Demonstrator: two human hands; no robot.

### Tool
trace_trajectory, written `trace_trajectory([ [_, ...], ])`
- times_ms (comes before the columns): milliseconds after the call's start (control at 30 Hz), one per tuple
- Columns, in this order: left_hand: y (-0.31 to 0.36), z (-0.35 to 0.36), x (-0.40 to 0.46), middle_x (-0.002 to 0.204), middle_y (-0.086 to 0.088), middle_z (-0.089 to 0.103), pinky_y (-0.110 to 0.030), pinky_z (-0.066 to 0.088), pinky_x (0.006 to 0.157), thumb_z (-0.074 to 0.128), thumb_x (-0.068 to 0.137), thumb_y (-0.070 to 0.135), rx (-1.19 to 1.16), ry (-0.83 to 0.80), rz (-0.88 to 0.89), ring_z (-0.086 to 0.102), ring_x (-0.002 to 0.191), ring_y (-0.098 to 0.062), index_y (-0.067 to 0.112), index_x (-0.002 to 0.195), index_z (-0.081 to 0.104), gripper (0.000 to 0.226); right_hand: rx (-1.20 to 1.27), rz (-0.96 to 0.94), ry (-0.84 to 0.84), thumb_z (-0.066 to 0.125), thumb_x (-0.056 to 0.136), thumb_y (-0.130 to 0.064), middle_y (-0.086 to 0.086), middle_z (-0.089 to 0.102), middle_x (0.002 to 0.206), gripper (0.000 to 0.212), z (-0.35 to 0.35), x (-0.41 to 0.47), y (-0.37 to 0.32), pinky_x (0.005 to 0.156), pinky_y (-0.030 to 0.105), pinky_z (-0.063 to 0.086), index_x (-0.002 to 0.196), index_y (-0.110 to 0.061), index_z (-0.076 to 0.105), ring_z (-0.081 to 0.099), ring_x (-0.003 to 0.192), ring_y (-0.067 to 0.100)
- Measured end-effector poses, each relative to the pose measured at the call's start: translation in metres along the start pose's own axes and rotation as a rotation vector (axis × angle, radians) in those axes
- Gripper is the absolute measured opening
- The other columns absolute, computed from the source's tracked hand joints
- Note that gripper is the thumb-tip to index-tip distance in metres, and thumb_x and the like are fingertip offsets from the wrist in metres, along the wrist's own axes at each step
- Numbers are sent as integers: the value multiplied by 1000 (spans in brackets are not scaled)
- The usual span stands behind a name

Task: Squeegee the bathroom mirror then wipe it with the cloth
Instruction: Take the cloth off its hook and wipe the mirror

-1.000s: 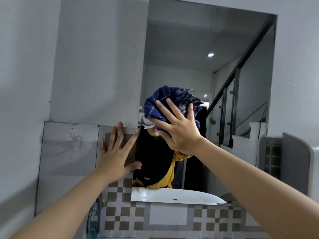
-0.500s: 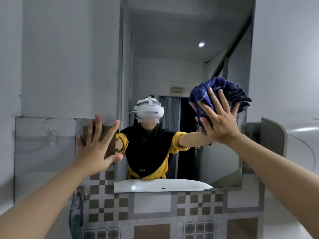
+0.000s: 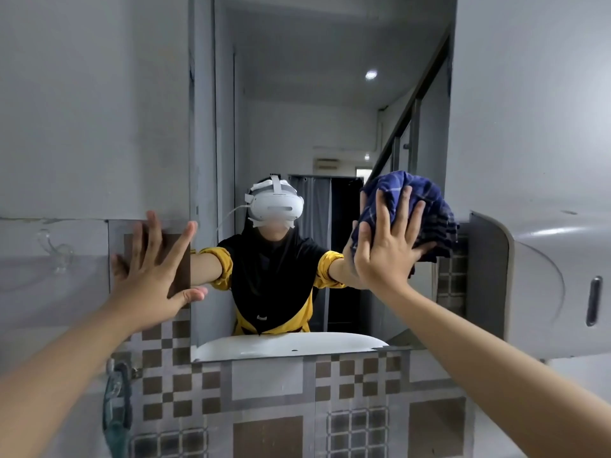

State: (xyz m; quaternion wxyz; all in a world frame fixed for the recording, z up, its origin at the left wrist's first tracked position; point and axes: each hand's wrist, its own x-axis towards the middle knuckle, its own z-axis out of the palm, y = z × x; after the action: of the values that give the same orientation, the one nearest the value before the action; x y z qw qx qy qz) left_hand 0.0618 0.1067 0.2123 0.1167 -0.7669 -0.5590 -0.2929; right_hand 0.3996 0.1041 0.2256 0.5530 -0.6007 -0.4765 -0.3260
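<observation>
The tall bathroom mirror (image 3: pixel 281 110) fills the middle of the wall and reflects a person in a white headset. My right hand (image 3: pixel 386 246) presses a bunched blue checked cloth (image 3: pixel 426 206) flat against the glass near the mirror's right edge, at mid height. My left hand (image 3: pixel 155 269) rests flat with spread fingers on the tiled wall just left of the mirror's left edge and holds nothing. A green squeegee-like tool (image 3: pixel 117 411) hangs on the wall at the lower left.
A grey wall-mounted dispenser (image 3: pixel 545 292) juts out right of the mirror. A clear hook (image 3: pixel 56 252) sticks to the left tile. Checked brown tiles (image 3: pixel 271 408) run below the mirror; a white basin shows in the reflection.
My right hand slid the cloth from the mirror's middle to its right edge, then slightly lower. The view shifted so the mirror sits more central. My left hand stayed on the wall.
</observation>
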Motion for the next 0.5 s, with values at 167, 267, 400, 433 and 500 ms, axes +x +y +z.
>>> trace_trajectory([
  [167,0,3,-2,134,8,-57,-68,-4,107,64,76,53,-36,20,9,-47,125,-22,53,133,-29,110,55,-4,-12,29,93,-44,-1,3,163,55,9,-16,-27,99,80,4,145,-47,12,-3,149,26],
  [267,0,4,-1,133,7,-57,-68,-4,107,63,77,53,-28,26,19,-45,125,-24,52,133,-30,108,72,-36,-38,33,95,-43,0,1,163,55,13,-23,-45,99,80,3,145,-47,10,-5,149,26],
  [400,-2,5,-2,135,1,-57,-68,1,107,56,79,59,35,39,44,-41,129,-30,47,135,-32,104,57,-125,-64,41,97,-39,2,5,163,54,20,-35,-79,98,80,0,143,-47,15,-1,149,30],
  [433,-4,5,-3,137,0,-54,-68,3,107,54,80,60,42,55,64,-39,131,-31,47,136,-31,103,60,-132,-71,41,97,-39,2,5,163,53,23,-36,-89,98,80,-1,143,-47,17,-1,149,30],
  [500,-11,9,-6,144,-2,-48,-68,6,107,52,79,62,52,99,110,-33,136,-32,48,137,-29,101,70,-148,-88,40,98,-39,1,4,163,51,26,-39,-106,99,79,-4,143,-48,19,-3,149,30],
])
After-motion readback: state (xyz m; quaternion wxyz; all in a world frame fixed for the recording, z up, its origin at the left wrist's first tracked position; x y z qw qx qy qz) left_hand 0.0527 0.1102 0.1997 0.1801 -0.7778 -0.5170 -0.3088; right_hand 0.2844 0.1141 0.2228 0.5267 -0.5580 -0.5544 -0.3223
